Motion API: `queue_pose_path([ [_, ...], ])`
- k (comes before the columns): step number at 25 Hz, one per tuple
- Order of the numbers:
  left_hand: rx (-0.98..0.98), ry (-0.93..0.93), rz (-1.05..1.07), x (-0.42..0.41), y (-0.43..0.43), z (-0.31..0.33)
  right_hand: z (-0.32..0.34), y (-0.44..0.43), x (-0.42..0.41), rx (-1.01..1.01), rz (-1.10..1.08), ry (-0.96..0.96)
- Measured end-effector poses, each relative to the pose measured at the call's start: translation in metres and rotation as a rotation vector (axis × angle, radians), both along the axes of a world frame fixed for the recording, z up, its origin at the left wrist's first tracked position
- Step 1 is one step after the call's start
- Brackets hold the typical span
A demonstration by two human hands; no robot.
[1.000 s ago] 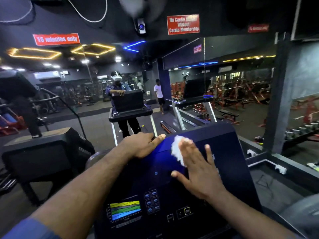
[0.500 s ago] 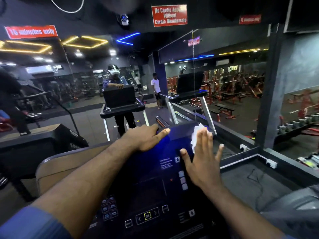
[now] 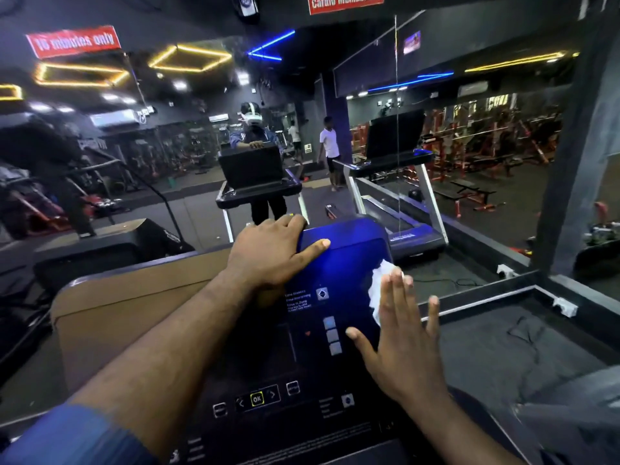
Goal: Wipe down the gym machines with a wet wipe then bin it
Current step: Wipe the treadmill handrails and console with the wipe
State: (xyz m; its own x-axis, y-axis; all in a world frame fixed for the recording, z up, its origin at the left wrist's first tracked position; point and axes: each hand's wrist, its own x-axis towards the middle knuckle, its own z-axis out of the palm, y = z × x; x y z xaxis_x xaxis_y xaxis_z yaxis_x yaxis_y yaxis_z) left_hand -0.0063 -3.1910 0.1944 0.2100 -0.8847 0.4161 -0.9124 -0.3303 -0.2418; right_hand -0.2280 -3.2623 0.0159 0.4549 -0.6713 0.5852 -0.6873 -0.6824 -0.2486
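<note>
Straight-fingered right hand is pressing a crumpled white wet wipe on the dark glossy treadmill console by its right edge, left hand gripping its top; binning is waiting.

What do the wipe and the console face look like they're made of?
The wet wipe looks like a thin white non-woven or paper-like sheet, matte, crumpled in soft folds under the flat right hand. The console panel is probably moulded plastic with a glossy dark finish. It reflects blue light and carries printed legends.
</note>
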Motion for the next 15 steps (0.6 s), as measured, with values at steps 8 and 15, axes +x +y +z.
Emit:
queue_pose_path([
  [8, -0.039, -0.112, 0.011, -0.01, 0.023, -0.027, -0.043, 0.026, -0.02, -0.138, 0.243, 0.118],
  [15, -0.09, -0.068, 0.006, -0.015, 0.038, -0.039, -0.002, 0.052, 0.035, -0.102, 0.333, 0.142],
])
